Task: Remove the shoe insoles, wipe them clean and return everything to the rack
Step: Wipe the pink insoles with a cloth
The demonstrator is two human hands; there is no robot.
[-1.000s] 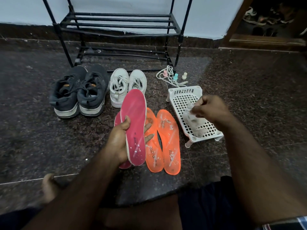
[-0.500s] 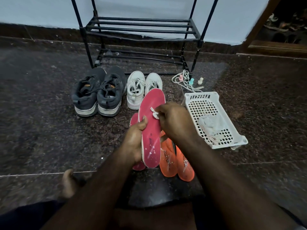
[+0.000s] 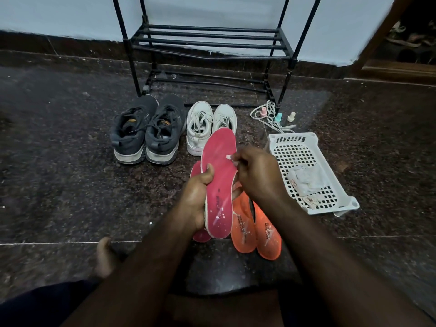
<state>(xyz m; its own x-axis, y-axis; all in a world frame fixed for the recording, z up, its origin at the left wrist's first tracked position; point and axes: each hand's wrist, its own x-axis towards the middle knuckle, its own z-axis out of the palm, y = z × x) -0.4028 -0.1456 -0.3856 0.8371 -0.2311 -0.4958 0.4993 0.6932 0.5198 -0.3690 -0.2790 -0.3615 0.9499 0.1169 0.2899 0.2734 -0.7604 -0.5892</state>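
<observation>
My left hand (image 3: pixel 197 197) grips a pink insole (image 3: pixel 219 171) by its left edge, holding it tilted up over the floor. White specks dot its heel end. My right hand (image 3: pixel 256 175) pinches a small white wipe (image 3: pixel 230 157) against the insole's right side. A second pink insole (image 3: pixel 197 168) lies on the floor, mostly hidden under the first. Two orange insoles (image 3: pixel 257 228) lie side by side just right of it. A dark grey pair of sneakers (image 3: pixel 147 131) and a white pair (image 3: pixel 210 123) stand in front of the empty black shoe rack (image 3: pixel 210 41).
A white perforated plastic basket (image 3: pixel 297 147) with crumpled wipes sits on the floor at the right. Beyond it lie white laces (image 3: pixel 264 110) and three small bottles (image 3: pixel 279 117). My bare foot (image 3: pixel 103 254) rests at the lower left on the dark granite floor.
My right hand left the basket with a small white wipe and came across to the pink insole. It now presses the wipe on the insole's right side. The view shifted left.
</observation>
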